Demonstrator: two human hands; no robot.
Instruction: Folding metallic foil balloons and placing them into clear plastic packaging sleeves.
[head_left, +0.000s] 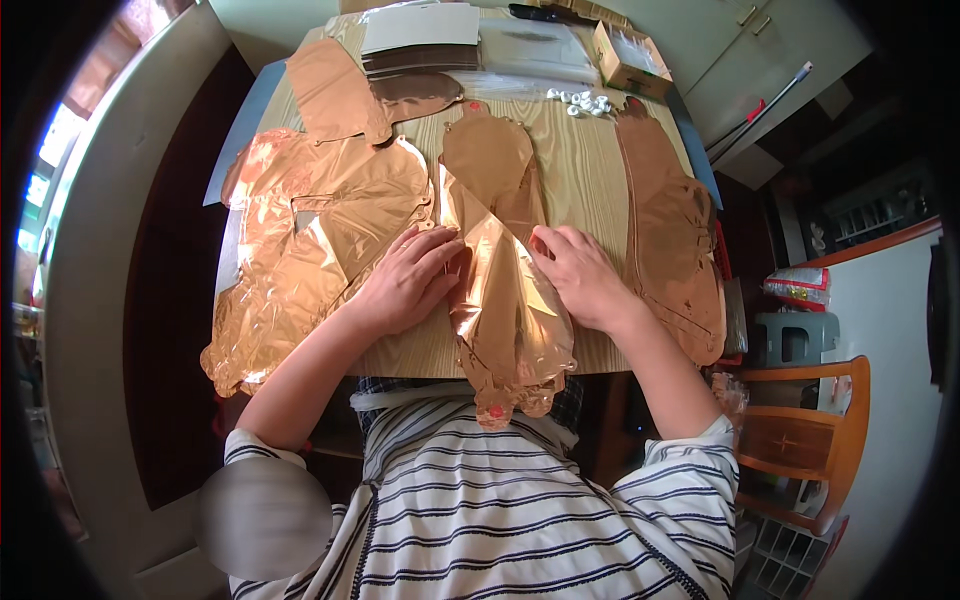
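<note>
A rose-gold foil balloon (492, 275), flat and folded lengthwise, lies in the middle of the wooden table, its near end hanging over the front edge. My left hand (408, 282) holds its left side, fingers bent together over the foil and thumb lower down. At the opposite side, my right hand (585, 280) pinches the foil between thumb and curled fingers. Left of my left hand spreads a larger crumpled pile of the same foil balloons (300, 250). Another flat stack of foil (672, 240) rests along the table's right edge.
At the back are a pile of white and dark cards (420, 30), clear plastic bags (535, 50) and a small cardboard box (632, 60). Several small white rolls (583, 102) sit before the box. More flat foil (330, 90) lies back left. A wooden chair (800, 440) stands at right.
</note>
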